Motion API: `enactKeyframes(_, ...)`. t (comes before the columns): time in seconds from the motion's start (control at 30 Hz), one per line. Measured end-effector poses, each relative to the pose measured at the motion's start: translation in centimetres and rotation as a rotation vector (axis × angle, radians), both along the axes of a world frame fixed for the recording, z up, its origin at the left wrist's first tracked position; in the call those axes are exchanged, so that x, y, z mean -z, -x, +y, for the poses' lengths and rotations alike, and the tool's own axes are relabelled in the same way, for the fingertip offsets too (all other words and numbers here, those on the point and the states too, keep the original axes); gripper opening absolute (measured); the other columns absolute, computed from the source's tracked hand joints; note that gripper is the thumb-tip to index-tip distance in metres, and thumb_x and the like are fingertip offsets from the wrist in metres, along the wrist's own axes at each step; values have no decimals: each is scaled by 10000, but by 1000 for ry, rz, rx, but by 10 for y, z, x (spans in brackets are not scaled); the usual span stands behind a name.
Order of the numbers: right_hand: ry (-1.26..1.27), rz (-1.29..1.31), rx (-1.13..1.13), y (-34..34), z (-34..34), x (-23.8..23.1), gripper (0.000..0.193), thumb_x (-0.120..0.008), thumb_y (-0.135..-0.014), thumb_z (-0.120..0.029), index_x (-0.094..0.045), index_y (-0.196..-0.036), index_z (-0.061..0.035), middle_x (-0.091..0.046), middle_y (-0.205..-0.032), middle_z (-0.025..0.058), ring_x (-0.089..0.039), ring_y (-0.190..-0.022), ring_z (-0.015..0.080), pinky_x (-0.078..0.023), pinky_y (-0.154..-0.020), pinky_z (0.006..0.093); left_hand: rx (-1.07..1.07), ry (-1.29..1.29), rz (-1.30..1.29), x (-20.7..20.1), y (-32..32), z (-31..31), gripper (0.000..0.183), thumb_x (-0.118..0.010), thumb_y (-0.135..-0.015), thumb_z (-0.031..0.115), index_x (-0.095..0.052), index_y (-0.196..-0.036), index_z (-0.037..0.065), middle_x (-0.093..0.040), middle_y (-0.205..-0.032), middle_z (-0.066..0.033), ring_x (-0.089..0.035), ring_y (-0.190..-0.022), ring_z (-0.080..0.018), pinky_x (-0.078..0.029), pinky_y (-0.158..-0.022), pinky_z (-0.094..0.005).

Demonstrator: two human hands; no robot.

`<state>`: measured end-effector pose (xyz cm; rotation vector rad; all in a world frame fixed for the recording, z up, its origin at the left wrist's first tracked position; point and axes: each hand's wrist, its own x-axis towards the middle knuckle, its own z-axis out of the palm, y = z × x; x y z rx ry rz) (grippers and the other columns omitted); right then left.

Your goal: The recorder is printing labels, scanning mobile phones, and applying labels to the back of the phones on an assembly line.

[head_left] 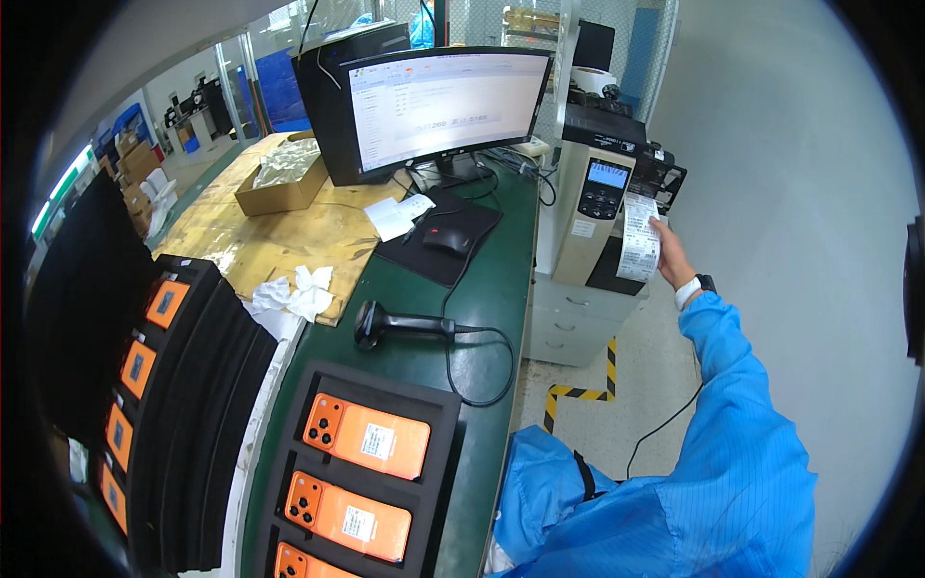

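Observation:
At the right, my right hand (672, 252) pinches the edge of a printed white label strip (639, 241). The strip hangs from the front of a label printer (590, 207) with a small lit screen and buttons. My right arm, in a blue sleeve (732, 376), stretches out to it, with a dark watch at the wrist. My left hand is out of view. On the green bench, a black foam tray (438, 453) holds orange phones, camera side up, each with a white label: one phone (371, 438) at the top, another phone (349, 515) below it, and a third phone (303, 564) cut by the lower edge.
A black barcode scanner (400, 325) lies above the tray, its cable looping right. Behind it are a mouse (446, 239) on a dark pad, a lit monitor (448, 106) and a cardboard box (279, 183). Stacked black trays (198, 405) stand left. Drawers (578, 323) support the printer.

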<state>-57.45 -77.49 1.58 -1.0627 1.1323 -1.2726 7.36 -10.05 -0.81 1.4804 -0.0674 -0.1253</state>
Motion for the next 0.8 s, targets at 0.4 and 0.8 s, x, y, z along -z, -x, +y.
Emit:
enactKeyframes(0.4, -34, -92, -82, 7, -14, -17, 454, -667, -1083, -347, -644, -1390, -13, -775, -1253, 122, -786, -1060, 210, -659, -874, 339, -8, -5, 3, 0, 1, 6, 578, -491, -1089, 524, -666, -1147, -24, -708, -1044, -128, -673, -967, -219, -555, -945, -389)
enactKeyframes(0.8, -87, 59, -173, 5, -26, -30, 431, -766, -1024, -247, -672, -1357, 10, -787, -1203, 120, -795, -1009, 232, -663, -868, 393, -34, -4, 0, -2, 3, 12, 588, -483, -1095, 538, -664, -1145, -19, -707, -1038, -122, -672, -961, -214, -557, -941, -388)
